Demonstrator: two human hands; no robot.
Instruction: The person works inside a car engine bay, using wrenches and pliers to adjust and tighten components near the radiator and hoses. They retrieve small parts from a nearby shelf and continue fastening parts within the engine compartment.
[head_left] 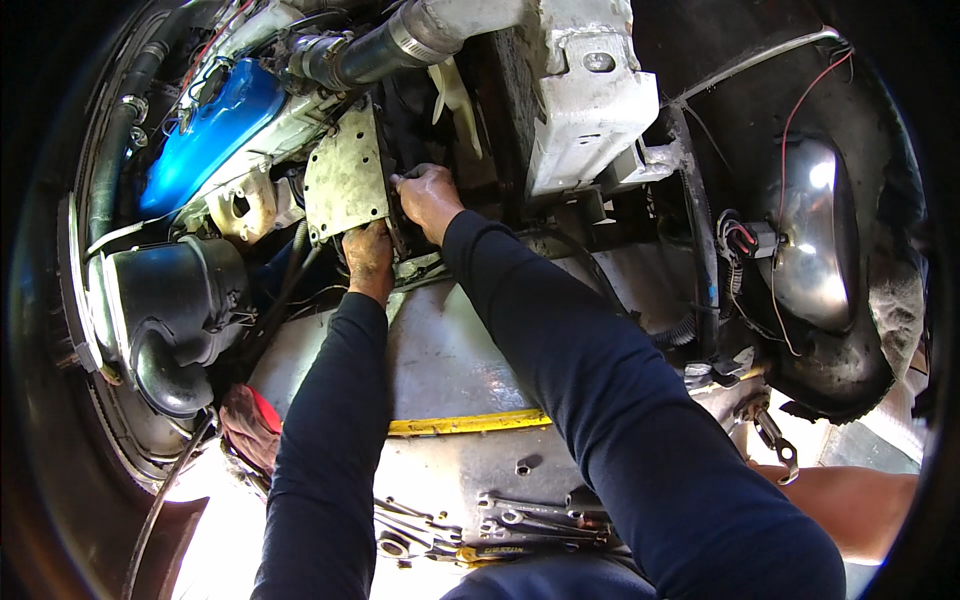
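Both my hands work around a pale flat metal plate [345, 172] with several small holes, deep in a vehicle's engine bay. My left hand [368, 258] is closed at the plate's lower edge, its fingers partly tucked under it. What it grips is hidden. At the plate's right side, my right hand [430, 200] is closed with bent fingers, thumb and forefinger toward the plate. Whatever sits between those fingers cannot be made out. Beneath my forearms lies a grey sheet-metal panel [450, 345] with a yellow strip [470, 424] along its near edge.
A blue engine cover [215, 135] and black round housing [175, 295] stand left. Above runs a thick hose [385, 55]; a white bracket [590, 125] hangs right of it. Several wrenches [545, 520] lie near me. A headlamp reflector [815, 240] and bare limb [850, 505] are at right.
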